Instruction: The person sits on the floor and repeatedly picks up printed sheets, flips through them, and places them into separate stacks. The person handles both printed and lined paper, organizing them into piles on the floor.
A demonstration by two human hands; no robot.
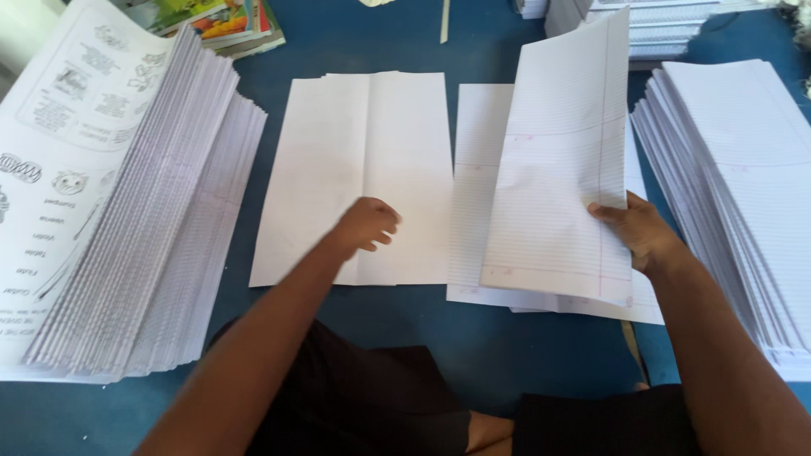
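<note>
Blue tabletop carries all stock. Left edge: tall printed stack. Right edge: lined stack. Centre: creased blank sheet, flat, with lined sheets just beside it on the right. Right hand is clamped on the lower right edge of a lined sheet, lifted above those sheets. Left hand rests loosely curled on the blank sheet, gripping nothing. Step in hand, apparently: collating. No containers are in view.
</note>
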